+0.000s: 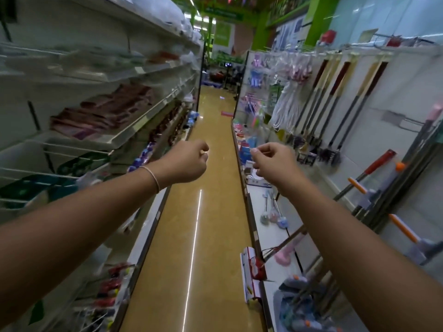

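Bare left forearm [84, 212] and bare right forearm [347, 224], skin uncovered back to the frame edge. Thin pale cord-like wristband [153, 178], single plain strand, snug around the wrist just behind the left hand [189, 161]. Across from the wristband, bare wrist and right hand [273, 164], short thumbnail. Finer detail lost to blur.
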Action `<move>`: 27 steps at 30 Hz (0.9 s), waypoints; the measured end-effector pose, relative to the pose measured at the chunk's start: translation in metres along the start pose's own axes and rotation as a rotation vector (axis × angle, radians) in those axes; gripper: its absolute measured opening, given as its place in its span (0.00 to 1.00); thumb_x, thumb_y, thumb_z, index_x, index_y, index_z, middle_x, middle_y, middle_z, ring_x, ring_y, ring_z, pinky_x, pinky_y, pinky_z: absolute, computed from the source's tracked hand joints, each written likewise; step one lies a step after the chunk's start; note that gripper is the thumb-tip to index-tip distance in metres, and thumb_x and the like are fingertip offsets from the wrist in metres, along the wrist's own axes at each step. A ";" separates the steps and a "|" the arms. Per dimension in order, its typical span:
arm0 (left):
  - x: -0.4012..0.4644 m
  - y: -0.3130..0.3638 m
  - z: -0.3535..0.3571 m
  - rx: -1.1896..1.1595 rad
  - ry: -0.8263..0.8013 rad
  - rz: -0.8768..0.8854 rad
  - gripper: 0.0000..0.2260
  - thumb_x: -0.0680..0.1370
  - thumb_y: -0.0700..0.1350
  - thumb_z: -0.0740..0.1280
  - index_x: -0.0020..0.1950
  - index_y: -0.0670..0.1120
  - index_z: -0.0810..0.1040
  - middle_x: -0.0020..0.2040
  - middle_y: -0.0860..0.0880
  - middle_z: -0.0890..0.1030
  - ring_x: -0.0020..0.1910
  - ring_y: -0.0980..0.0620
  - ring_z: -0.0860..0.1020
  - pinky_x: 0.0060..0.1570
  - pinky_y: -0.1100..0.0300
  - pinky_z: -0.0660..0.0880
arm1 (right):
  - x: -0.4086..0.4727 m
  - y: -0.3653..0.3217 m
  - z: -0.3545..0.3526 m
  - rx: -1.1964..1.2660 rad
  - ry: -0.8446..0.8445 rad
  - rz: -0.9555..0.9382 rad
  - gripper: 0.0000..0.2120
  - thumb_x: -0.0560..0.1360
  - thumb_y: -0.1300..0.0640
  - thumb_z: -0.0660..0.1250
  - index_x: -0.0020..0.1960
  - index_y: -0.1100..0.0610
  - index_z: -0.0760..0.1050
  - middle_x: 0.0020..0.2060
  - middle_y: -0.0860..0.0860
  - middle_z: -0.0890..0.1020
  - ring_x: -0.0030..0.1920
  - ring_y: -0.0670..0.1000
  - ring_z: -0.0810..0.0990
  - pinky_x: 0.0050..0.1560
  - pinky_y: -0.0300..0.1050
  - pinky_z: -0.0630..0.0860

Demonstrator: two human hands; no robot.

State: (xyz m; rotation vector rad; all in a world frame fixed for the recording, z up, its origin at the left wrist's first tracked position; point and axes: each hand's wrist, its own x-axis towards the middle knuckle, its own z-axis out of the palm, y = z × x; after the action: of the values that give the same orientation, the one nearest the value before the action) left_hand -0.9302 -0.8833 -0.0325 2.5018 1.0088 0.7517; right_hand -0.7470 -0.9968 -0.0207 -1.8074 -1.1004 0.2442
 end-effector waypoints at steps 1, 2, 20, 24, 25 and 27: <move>0.019 -0.001 0.007 0.008 -0.006 0.001 0.16 0.81 0.47 0.59 0.67 0.45 0.73 0.57 0.43 0.81 0.48 0.48 0.79 0.44 0.58 0.74 | 0.019 0.008 -0.002 -0.002 -0.008 0.009 0.07 0.79 0.53 0.66 0.49 0.56 0.79 0.44 0.53 0.83 0.48 0.55 0.82 0.52 0.60 0.81; 0.038 -0.001 0.013 0.019 -0.017 0.005 0.16 0.81 0.47 0.59 0.67 0.45 0.73 0.57 0.43 0.81 0.49 0.47 0.79 0.45 0.58 0.74 | 0.039 0.014 -0.005 -0.009 -0.012 0.015 0.07 0.79 0.53 0.66 0.49 0.56 0.79 0.45 0.53 0.83 0.48 0.54 0.82 0.53 0.60 0.81; 0.317 -0.046 0.088 -0.061 -0.065 0.048 0.17 0.82 0.48 0.58 0.70 0.46 0.70 0.63 0.44 0.78 0.57 0.48 0.77 0.54 0.55 0.76 | 0.319 0.108 0.007 -0.164 0.053 0.011 0.08 0.79 0.51 0.66 0.52 0.55 0.78 0.43 0.47 0.80 0.42 0.46 0.79 0.38 0.42 0.77; 0.385 -0.067 0.119 -0.092 -0.099 0.115 0.16 0.82 0.47 0.59 0.68 0.46 0.72 0.60 0.45 0.79 0.53 0.50 0.77 0.46 0.60 0.72 | 0.366 0.131 0.011 -0.200 0.145 0.062 0.06 0.79 0.50 0.66 0.52 0.52 0.77 0.41 0.43 0.78 0.41 0.41 0.76 0.36 0.40 0.72; 0.403 -0.071 0.126 -0.088 -0.116 0.138 0.15 0.82 0.47 0.59 0.68 0.46 0.72 0.59 0.45 0.79 0.51 0.52 0.76 0.44 0.61 0.71 | 0.377 0.135 0.010 -0.211 0.167 0.084 0.07 0.79 0.50 0.66 0.52 0.52 0.78 0.41 0.43 0.78 0.41 0.42 0.76 0.38 0.41 0.72; 0.439 -0.074 0.139 -0.061 -0.159 0.187 0.14 0.81 0.46 0.59 0.66 0.47 0.73 0.58 0.45 0.79 0.49 0.51 0.76 0.41 0.61 0.71 | 0.400 0.142 0.004 -0.204 0.217 0.138 0.07 0.78 0.50 0.66 0.52 0.53 0.78 0.42 0.44 0.79 0.40 0.44 0.77 0.38 0.41 0.71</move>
State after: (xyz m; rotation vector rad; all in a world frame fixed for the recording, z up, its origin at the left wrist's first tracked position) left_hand -0.6213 -0.5337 -0.0290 2.5796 0.6953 0.6138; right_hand -0.4389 -0.7048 -0.0223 -2.0403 -0.8743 0.0151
